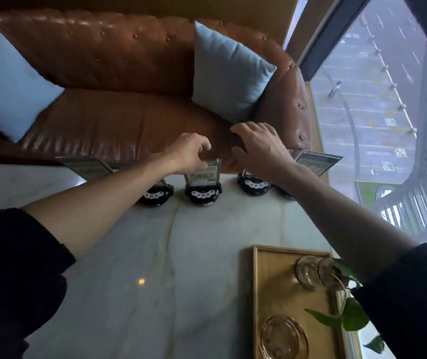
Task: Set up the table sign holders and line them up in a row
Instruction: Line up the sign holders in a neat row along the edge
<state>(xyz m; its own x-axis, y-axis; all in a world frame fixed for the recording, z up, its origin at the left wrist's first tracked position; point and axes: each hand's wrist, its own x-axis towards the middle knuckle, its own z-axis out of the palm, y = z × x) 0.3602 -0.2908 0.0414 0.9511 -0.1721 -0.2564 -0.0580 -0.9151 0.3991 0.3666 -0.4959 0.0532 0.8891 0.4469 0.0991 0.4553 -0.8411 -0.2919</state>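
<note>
Sign holders in a row at frame centre, far table edge [52,182]; left hand [189,154] pinches middle holder [202,185] top; right hand [261,149] fingers spread, empty; risk: tipping it off the edge.

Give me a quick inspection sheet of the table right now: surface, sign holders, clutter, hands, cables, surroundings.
Surface: pale marble-look table, bare in the middle.
Job's things: sign holders on black round bases along the far edge; middle holder upright, left holder partly hidden by the forearm, right holder under the right hand. Two more panels at the row's ends, left panel and right panel, look tilted.
Clutter: wooden tray at near right with a glass vase, plant and glass ashtray.
Hands: left hand pinching the middle holder's top; right hand open above the right holder.
Cables: nothing seen.
Surroundings: brown leather sofa with blue cushions, window at right.
</note>
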